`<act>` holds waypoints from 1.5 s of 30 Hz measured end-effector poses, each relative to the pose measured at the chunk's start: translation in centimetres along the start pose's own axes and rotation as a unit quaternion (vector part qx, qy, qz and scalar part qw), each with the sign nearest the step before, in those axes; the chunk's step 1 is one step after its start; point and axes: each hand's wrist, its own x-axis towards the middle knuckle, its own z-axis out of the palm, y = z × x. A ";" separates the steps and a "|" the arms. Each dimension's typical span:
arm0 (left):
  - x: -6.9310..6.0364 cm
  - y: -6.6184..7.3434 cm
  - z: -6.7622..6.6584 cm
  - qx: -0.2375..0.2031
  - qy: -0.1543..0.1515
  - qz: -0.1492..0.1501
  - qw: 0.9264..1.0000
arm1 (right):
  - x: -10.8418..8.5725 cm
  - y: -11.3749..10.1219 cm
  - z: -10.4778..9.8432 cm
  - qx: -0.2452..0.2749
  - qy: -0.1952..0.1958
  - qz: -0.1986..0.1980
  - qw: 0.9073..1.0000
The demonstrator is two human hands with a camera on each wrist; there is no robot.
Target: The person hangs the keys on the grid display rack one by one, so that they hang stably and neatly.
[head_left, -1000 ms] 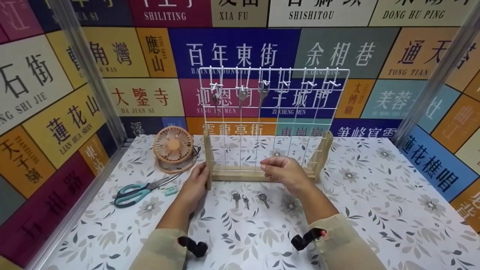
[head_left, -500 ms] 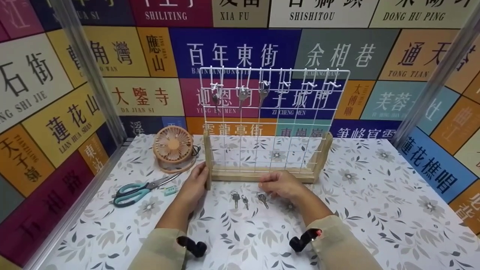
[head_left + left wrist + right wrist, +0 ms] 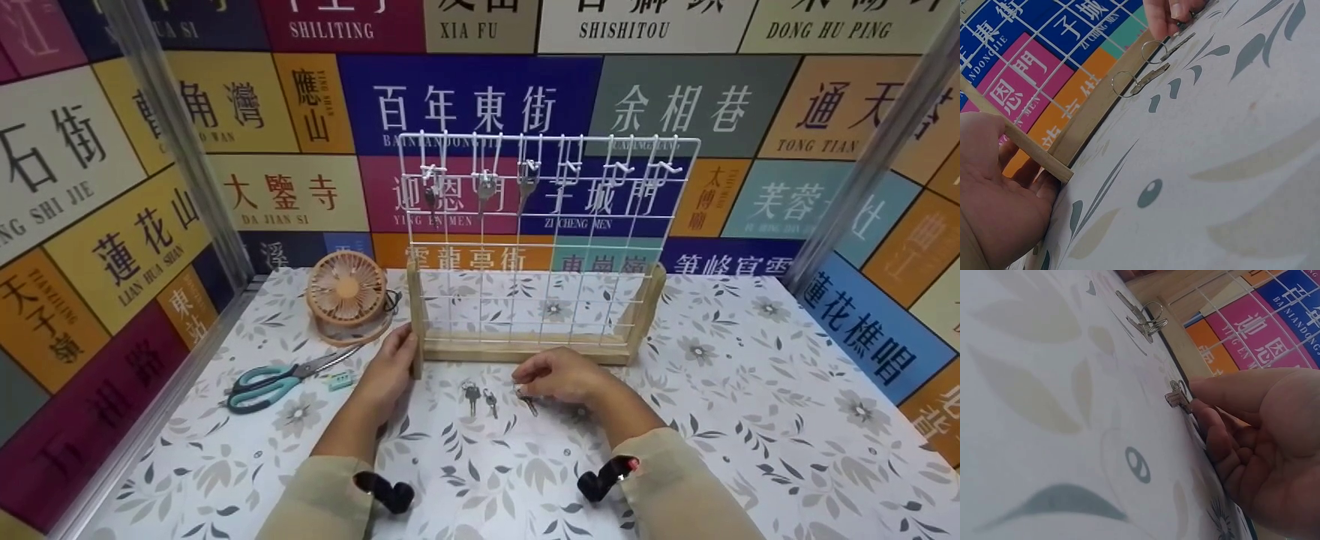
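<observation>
My left hand (image 3: 391,358) grips the left wooden post of a white wire-grid rack (image 3: 536,349); in the left wrist view (image 3: 1002,185) its fingers curl behind the post. My right hand (image 3: 566,375) is low at a key (image 3: 531,405) on the table, thumb and forefinger slightly parted at its ring. In the right wrist view, the fingertips are right beside this key (image 3: 1178,396), partly covering its ring. Two more ringed keys, one (image 3: 472,399) to the left and one (image 3: 490,402) between, lie on the cloth. Keys (image 3: 486,191) hang from the rack's three left hooks.
An orange fan (image 3: 346,289) stands left of the rack. Teal-handled scissors (image 3: 274,386) and a small green-and-white item (image 3: 340,381) lie nearer. The rack's three right hooks (image 3: 617,172) hold nothing. A sign-printed wall (image 3: 465,97) stands behind the floral-covered table (image 3: 735,390).
My right hand has come down from in front of the grid to the rightmost key on the table. The left hand keeps its grip on the post.
</observation>
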 end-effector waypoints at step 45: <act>0.0 0.0 0.0 0.018 0.009 -0.005 1.000 | -0.6 -1.0 0.3 -0.098 0.005 -0.019 0.995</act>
